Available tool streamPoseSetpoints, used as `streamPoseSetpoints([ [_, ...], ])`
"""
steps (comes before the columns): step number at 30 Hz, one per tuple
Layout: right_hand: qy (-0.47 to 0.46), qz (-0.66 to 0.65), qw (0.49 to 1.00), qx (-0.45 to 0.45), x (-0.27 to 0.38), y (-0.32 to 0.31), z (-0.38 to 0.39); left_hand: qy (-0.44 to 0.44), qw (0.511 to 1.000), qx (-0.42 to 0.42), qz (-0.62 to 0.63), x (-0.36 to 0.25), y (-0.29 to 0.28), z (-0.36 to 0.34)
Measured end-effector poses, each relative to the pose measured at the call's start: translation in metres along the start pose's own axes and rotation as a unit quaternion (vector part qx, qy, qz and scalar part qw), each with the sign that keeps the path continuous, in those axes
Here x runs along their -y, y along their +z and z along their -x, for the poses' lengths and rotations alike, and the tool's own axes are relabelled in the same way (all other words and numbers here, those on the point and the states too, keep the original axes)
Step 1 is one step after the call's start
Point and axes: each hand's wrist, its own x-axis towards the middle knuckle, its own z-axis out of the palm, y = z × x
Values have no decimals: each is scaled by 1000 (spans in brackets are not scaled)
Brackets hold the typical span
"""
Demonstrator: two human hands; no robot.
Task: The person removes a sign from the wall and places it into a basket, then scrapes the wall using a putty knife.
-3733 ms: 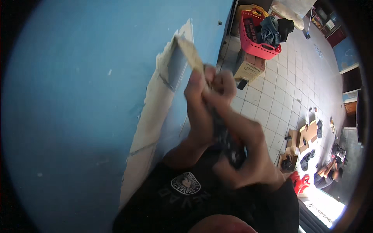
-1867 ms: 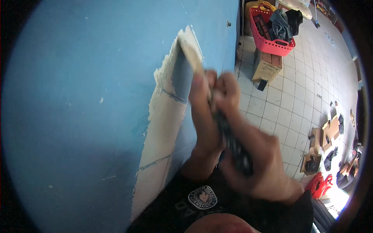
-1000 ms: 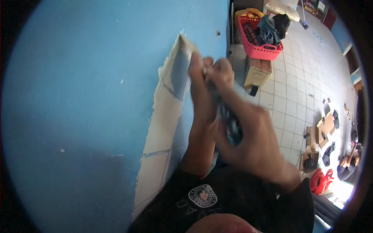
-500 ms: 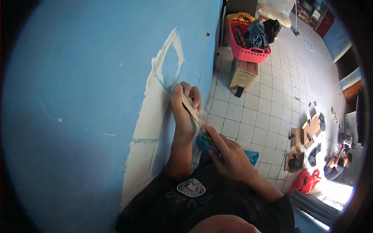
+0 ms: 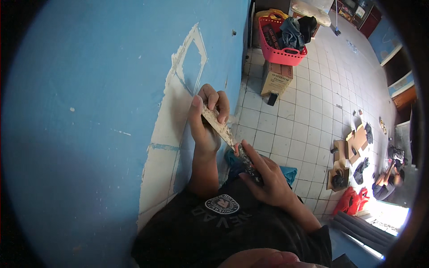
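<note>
A long, narrow scraper (image 5: pixel 222 131) lies slantwise between my hands, its flat blade crusted with pale, cream-coloured paste. My right hand (image 5: pixel 270 181) is closed around its dark, paint-speckled handle. At the upper end, my left hand (image 5: pixel 210 117) grips the blade with the thumb on one side and curled fingers on the other. Just left of that hand stands a blue wall (image 5: pixel 103 89). On it runs a whitish patch (image 5: pixel 165 127) with ragged edges, narrowing to a looped outline at the top. Whatever my left palm covers is hidden.
A pink basket (image 5: pixel 283 57) of clothes rests on a cardboard box (image 5: pixel 275 82) by the wall. Opened cartons (image 5: pixel 356 143) and red bags (image 5: pixel 348 201) lie on the white tiled floor (image 5: pixel 308 116) at right. Another person (image 5: pixel 386 181) sits at the far right.
The scraper has turned, so more of its crusted flat face shows. Both hands keep their hold and sit slightly further left. The whole view has shifted a little.
</note>
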Motion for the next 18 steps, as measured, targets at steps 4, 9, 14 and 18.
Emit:
streamPoseSetpoints([
  [4, -12, 0, 1000, -24, 2, -1, 4, -22, 999, 34, 22, 2, -3, 5],
  [9, 20, -70, 997, -31, 1, -4, 11, -10, 995, 96, -36, 1, 2, 5],
  [14, 84, -144, 986, -22, 3, -10, 14, -7, 993, 119, -19, 4, 3, 6],
  [18, 59, -107, 991, -56, -3, -6, 17, -27, 993, 95, -70, 7, 6, 11],
])
